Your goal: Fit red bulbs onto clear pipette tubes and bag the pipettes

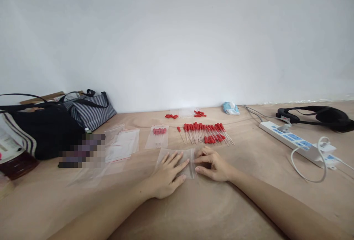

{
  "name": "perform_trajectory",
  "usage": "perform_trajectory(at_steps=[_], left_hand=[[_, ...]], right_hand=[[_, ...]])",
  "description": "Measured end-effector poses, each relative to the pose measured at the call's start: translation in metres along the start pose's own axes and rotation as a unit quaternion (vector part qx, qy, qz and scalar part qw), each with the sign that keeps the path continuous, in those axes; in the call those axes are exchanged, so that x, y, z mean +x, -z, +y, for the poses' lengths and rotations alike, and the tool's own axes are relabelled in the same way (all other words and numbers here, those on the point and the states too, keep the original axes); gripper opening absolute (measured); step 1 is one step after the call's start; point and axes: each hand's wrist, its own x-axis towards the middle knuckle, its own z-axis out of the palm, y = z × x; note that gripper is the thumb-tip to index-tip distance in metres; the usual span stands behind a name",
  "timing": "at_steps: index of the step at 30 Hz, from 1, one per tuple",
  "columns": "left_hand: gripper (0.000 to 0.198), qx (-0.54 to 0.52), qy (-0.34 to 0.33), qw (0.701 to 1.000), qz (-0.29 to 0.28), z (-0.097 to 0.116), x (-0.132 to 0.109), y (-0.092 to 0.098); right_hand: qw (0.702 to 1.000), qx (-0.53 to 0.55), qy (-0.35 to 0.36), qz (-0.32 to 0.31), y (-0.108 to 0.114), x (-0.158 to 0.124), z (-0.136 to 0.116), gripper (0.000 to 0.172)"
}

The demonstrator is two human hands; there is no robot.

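My left hand [168, 174] lies flat with fingers spread on a clear zip bag [189, 155] on the tabletop. My right hand [212, 165] pinches the bag's right edge with curled fingers. Just beyond the bag lies a row of several red-capped glass droppers [206, 133]. A filled bag of droppers [159, 136] sits to its left.
Empty zip bags [123, 144] lie left of my hands. A black bag [41, 129] and a striped bag [90, 111] stand at far left. Loose red caps [199, 114] and a tissue pack [231, 108] are near the wall. A power strip [295, 141] and black headset [320, 116] occupy the right.
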Motion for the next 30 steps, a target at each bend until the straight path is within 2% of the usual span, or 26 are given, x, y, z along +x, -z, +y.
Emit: perform_trajectory(at_steps=[4,7,12,15,19,22,24,27,30], left_hand=[[0.055,-0.010,0.072,0.997,0.018,0.018,0.003,-0.008],[0.057,-0.017,0.096,0.995,0.022,0.019,0.004,-0.007],[0.055,-0.031,0.050,0.998,0.017,0.002,0.000,0.005],[0.055,-0.039,0.021,0.999,0.020,-0.010,-0.005,0.011],[0.056,-0.058,0.035,0.997,0.033,-0.019,-0.010,0.012],[0.054,-0.065,0.050,0.995,0.050,-0.019,-0.011,0.011],[0.053,-0.061,0.046,0.995,0.059,-0.018,-0.011,0.010],[0.052,-0.055,0.035,0.996,0.069,-0.019,-0.008,0.008],[0.050,-0.052,0.025,0.995,0.078,-0.020,-0.004,0.005]], right_hand=[[0.999,0.005,0.027,-0.034,0.002,0.001,-0.005,0.027],[0.997,0.019,0.029,-0.069,0.002,0.001,-0.007,0.029],[0.996,0.053,-0.004,-0.076,0.002,0.000,-0.006,0.021],[0.992,0.088,-0.019,-0.089,0.005,0.000,-0.005,0.028],[0.989,0.108,-0.038,-0.094,0.010,0.000,-0.005,0.033],[0.990,0.097,-0.045,-0.090,0.014,-0.001,-0.003,0.028],[0.992,0.075,-0.075,-0.063,0.016,0.000,0.005,0.026],[0.984,-0.012,-0.169,0.064,0.024,0.007,0.028,0.020],[0.925,-0.137,-0.306,0.178,0.036,0.021,0.057,0.011]])
